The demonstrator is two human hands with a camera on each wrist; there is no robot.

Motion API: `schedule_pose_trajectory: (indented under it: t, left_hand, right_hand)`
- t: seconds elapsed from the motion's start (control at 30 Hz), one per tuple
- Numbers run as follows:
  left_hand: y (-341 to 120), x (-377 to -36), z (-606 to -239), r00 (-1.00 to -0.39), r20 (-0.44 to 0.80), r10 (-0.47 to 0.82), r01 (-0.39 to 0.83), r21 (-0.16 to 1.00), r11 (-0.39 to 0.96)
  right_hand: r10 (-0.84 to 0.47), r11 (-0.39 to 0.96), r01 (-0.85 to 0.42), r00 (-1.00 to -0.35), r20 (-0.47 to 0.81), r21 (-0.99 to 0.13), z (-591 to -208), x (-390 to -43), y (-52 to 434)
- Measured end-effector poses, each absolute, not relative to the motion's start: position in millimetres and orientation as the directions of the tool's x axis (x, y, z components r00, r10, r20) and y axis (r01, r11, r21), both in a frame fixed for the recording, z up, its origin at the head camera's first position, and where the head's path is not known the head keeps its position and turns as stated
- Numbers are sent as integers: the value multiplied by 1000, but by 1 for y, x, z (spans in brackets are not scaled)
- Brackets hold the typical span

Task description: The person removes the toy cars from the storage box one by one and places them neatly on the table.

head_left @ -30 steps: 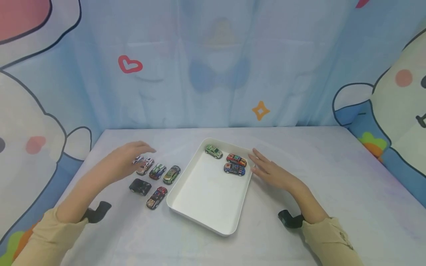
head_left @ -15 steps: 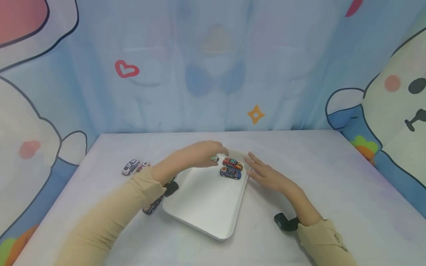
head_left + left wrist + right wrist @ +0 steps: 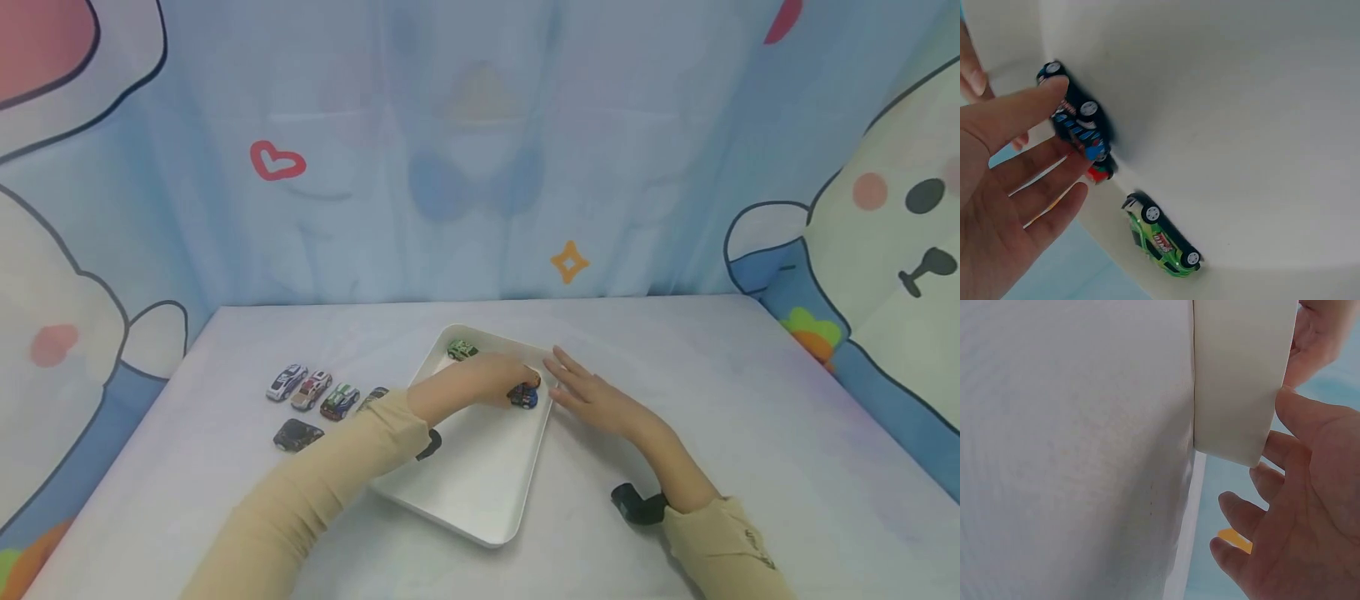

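Note:
My left hand reaches into the white tray and pinches a dark blue toy car, with the thumb on its near side and fingers behind it. Just beyond, a red toy car is mostly hidden by that car and the fingers. A green toy car lies by the tray wall, a little apart from the hand. At the tray's right edge, my right hand has its fingers extended; in the right wrist view its thumb and a fingertip touch the rim.
Left of the tray stand several toy cars, among them a white one, a white-and-red one, a green-and-white one and a black one. My left sleeve crosses the tray's left side and covers part of that group.
From above the cars on the left, my left hand has moved right, over the green car, to the blue car in the tray. The right hand stays by the tray's edge.

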State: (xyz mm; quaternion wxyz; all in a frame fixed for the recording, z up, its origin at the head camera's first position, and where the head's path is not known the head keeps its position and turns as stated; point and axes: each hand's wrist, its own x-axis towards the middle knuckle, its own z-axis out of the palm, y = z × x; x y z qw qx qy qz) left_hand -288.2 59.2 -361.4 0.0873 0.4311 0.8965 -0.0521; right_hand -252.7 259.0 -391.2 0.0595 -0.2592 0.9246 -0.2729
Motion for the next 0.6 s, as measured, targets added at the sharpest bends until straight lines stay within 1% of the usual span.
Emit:
schedule_pose_trajectory:
  t: [0.13, 0.27, 0.43, 0.6]
  left_hand:
    - [62, -283, -366, -619, -174, 766, 783, -65, 618]
    - [62, -278, -365, -609, -184, 771, 791, -73, 608]
    - [56, -274, -359, -609, -205, 766, 784, -11, 621]
    - [40, -269, -346, -590, -197, 783, 793, 43, 608]
  right_hand:
    - [-513, 717, -449, -858, 33, -533, -391, -253, 258]
    - [-513, 722, -450, -858, 31, -525, -392, -253, 257]
    - [-498, 728, -434, -867, 26, -530, -392, -252, 258]
    - [-501, 727, -442, -865, 34, -525, -392, -253, 257]
